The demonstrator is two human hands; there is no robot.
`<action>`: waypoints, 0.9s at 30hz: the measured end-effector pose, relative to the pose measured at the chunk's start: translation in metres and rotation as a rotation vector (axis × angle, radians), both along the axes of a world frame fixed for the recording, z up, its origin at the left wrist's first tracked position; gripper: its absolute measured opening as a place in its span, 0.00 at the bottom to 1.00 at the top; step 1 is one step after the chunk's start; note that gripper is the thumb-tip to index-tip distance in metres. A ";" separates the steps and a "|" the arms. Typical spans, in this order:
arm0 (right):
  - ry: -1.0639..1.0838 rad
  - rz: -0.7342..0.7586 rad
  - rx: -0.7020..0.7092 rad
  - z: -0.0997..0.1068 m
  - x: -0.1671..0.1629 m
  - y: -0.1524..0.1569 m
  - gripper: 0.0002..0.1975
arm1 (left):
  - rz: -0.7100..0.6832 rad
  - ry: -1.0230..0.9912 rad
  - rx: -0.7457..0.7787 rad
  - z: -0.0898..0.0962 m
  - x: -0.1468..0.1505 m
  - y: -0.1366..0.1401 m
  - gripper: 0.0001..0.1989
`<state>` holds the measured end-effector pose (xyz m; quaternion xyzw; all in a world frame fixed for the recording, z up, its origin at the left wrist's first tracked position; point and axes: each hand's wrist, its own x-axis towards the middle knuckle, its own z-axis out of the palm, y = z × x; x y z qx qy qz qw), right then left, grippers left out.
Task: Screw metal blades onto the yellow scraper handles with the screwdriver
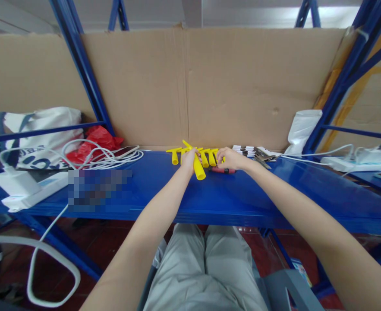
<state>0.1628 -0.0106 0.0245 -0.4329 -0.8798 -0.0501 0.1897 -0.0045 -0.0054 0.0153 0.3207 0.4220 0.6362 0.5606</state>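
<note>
Yellow, plastic-looking T-shaped pieces with tubular stems (175, 158) are lying in a row toward the back of the blue metal tabletop (158, 185), in front of a brown cardboard panel (138, 86). Your left grip (188, 159) is clasping one yellow tube-ended piece (199, 169), its open end pointing toward you. Your right grip (231, 158) is curling at the row's right end, just above a red-and-black tool (223, 170); you cannot tell from this view whether its fingertips are pinching anything. One piece is occupying your left hand while the others are resting in the row; nothing visible is marking any as finished, so how much is remaining is unclear. Among the containers, a white fabric bag with dark print (49, 119) is sitting at the left beside a crumpled red plastic bag (102, 140), and a white upright pouch (302, 129) is standing at the right. Their contents are not showing.
</note>
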 end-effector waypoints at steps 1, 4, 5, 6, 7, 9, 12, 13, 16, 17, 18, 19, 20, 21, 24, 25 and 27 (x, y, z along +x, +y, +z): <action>-0.020 -0.072 0.040 0.004 0.010 0.004 0.03 | -0.005 0.004 -0.002 0.000 0.000 0.000 0.11; -0.093 -0.376 0.104 0.011 0.045 0.011 0.02 | -0.022 0.014 0.006 -0.001 -0.001 0.002 0.11; -0.122 -0.484 0.072 0.011 0.058 0.013 0.03 | -0.034 0.023 0.002 -0.001 -0.001 0.002 0.11; -0.143 -0.570 0.043 0.010 0.070 0.013 0.05 | -0.051 0.034 -0.004 -0.001 -0.001 0.002 0.10; -0.159 -0.652 0.011 0.008 0.083 0.013 0.06 | -0.073 0.047 -0.013 -0.001 0.000 0.002 0.10; -0.170 -0.763 -0.034 0.001 0.104 0.011 0.08 | -0.127 0.084 -0.025 -0.001 0.001 0.001 0.09; -0.208 -0.803 -0.121 -0.010 0.125 0.008 0.09 | -0.207 0.160 -0.026 -0.001 0.005 0.000 0.07; -0.215 -0.807 -0.138 -0.012 0.128 0.008 0.09 | -0.229 0.188 -0.023 -0.002 0.006 -0.001 0.07; -0.209 -0.815 -0.157 -0.017 0.130 0.009 0.09 | -0.303 0.276 -0.020 -0.002 0.008 -0.003 0.06; -0.202 -0.817 -0.159 -0.018 0.129 0.009 0.09 | -0.331 0.312 -0.023 -0.002 0.008 -0.004 0.06; -0.192 -0.820 -0.160 -0.018 0.128 0.009 0.10 | -0.359 0.350 -0.028 -0.002 0.009 -0.004 0.07; -0.182 -0.824 -0.160 -0.019 0.127 0.009 0.10 | -0.383 0.385 -0.034 -0.002 0.009 -0.005 0.07; -0.171 -0.828 -0.161 -0.019 0.126 0.009 0.10 | -0.399 0.416 -0.038 -0.002 0.009 -0.006 0.07; -0.160 -0.830 -0.163 -0.020 0.125 0.008 0.11 | -0.411 0.438 -0.036 -0.001 0.009 -0.006 0.08; -0.132 -0.816 -0.156 -0.022 0.124 0.007 0.11 | -0.427 0.450 -0.017 0.000 0.010 -0.008 0.08; -0.128 -0.806 -0.147 -0.022 0.124 0.007 0.11 | -0.429 0.445 -0.011 0.000 0.010 -0.008 0.08; -0.129 -0.788 -0.126 -0.025 0.124 0.008 0.11 | -0.429 0.432 -0.001 0.000 0.011 -0.008 0.07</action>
